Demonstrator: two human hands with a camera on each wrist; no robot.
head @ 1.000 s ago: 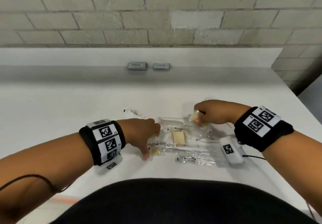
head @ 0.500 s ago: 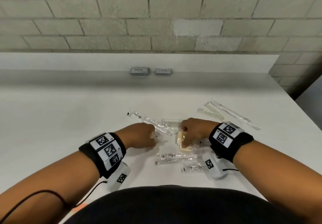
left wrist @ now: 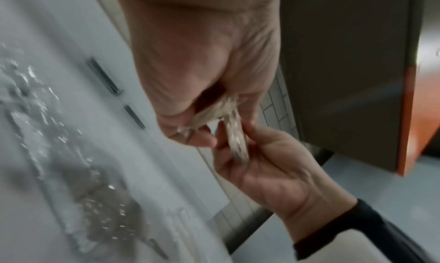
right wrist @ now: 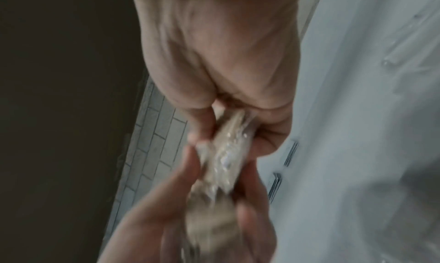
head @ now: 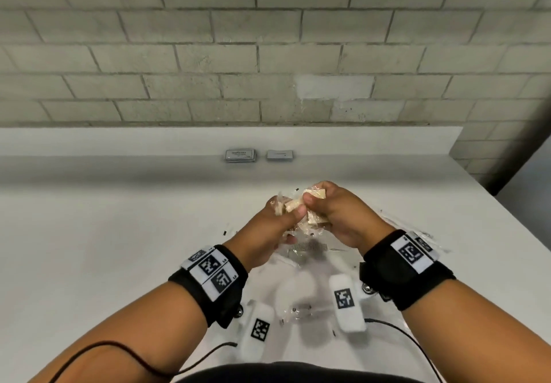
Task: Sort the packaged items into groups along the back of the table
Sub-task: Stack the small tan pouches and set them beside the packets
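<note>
Both hands up over the worktop (head: 119, 218), left hand (head: 268, 230) and right hand (head: 337, 215) each pinching beige packets (head: 298, 206); the grey stacks (head: 240, 155) lie straight ahead, slightly left, nearer the left grip.

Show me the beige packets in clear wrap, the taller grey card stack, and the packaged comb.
beige packets in clear wrap (head: 316, 223), head view, lower packet's face
taller grey card stack (head: 240, 155), head view, top card
packaged comb (head: 313, 246), head view, teeth

Print on the grey packet stack (head: 240, 155) at the table's back is too blurred to read.
</note>
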